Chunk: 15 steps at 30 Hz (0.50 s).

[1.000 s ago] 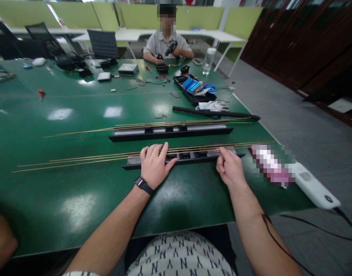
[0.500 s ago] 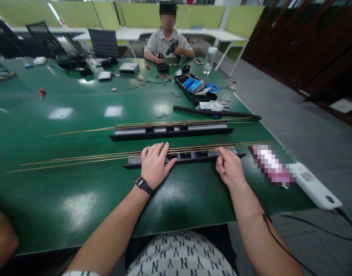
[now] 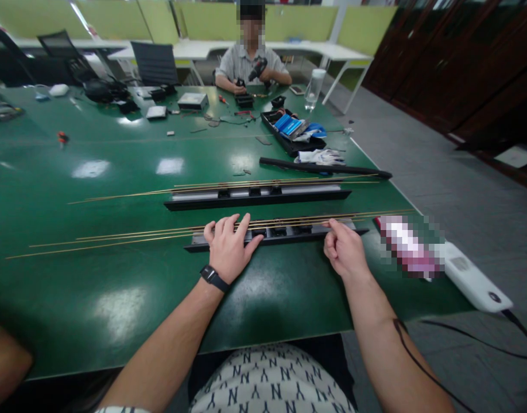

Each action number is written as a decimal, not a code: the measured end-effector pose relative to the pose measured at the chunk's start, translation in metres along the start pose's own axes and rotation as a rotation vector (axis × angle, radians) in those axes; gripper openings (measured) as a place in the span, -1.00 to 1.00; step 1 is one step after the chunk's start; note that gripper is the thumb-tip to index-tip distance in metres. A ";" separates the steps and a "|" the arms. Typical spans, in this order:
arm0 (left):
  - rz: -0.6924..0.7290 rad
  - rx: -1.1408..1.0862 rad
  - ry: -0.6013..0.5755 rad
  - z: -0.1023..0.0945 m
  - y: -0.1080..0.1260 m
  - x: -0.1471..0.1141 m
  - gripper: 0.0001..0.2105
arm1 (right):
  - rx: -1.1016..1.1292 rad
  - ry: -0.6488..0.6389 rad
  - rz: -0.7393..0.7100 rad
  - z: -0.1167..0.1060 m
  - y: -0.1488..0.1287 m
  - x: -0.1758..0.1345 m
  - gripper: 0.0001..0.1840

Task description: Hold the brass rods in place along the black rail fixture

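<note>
I'm resting the left hand [image 3: 229, 245], fingers spread, across thin golden rods [image 3: 289, 221] lying along the nearer rail [image 3: 298, 238], while the right hand [image 3: 346, 249] is pinching one near the rail's right end.

This looks like an open-plan office doubling as a small assembly workshop. The office side shows in the lime-green partitions [image 3: 212, 24], the white desks [image 3: 186, 48], the dark office chair [image 3: 154, 64] and the dark wooden cabinets [image 3: 440, 63] along the right, over a grey floor [image 3: 396, 137]. The workshop side shows on the big green worktop [image 3: 82, 281], where a seated person [image 3: 234, 64] holds a power drill [image 3: 258, 69], and work gloves [image 3: 319, 157], a black parts tray [image 3: 272, 133], black-edged channels [image 3: 310, 198] and thin golden rods [image 3: 285, 221] lie about.
</note>
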<state>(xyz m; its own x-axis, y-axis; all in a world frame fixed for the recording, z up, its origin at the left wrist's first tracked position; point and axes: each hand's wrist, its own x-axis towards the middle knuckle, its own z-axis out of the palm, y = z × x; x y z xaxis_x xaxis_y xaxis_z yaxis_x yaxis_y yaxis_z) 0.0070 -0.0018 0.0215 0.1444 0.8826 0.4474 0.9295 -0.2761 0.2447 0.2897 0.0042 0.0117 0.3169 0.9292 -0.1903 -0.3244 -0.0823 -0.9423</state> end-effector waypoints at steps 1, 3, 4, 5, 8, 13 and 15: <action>0.000 -0.006 0.000 0.000 0.000 0.000 -0.50 | 0.000 0.004 -0.003 0.000 0.000 0.000 -0.62; 0.005 -0.014 -0.002 0.001 -0.001 0.000 -0.50 | -0.010 -0.005 -0.001 0.000 0.000 -0.001 -0.60; 0.008 -0.016 -0.002 0.001 -0.002 0.000 -0.50 | -0.018 -0.017 0.006 0.001 0.000 -0.001 -0.59; 0.010 -0.018 -0.001 0.001 -0.002 0.000 -0.50 | -0.027 -0.030 0.013 0.001 0.000 -0.001 -0.58; 0.013 -0.025 0.003 0.001 -0.003 0.000 -0.50 | -0.030 -0.040 0.024 0.003 -0.001 -0.002 -0.58; 0.016 -0.030 0.005 0.001 -0.004 0.000 -0.52 | -0.002 -0.004 0.001 0.002 -0.001 -0.001 -0.59; 0.021 -0.032 0.006 0.001 -0.005 0.000 -0.52 | -0.022 -0.028 0.009 0.002 0.000 -0.001 -0.58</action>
<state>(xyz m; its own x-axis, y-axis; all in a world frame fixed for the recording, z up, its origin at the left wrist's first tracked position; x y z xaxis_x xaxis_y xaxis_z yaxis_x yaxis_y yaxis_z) 0.0029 -0.0001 0.0191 0.1615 0.8744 0.4575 0.9149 -0.3065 0.2629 0.2873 0.0041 0.0131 0.2892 0.9379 -0.1916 -0.3072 -0.0987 -0.9465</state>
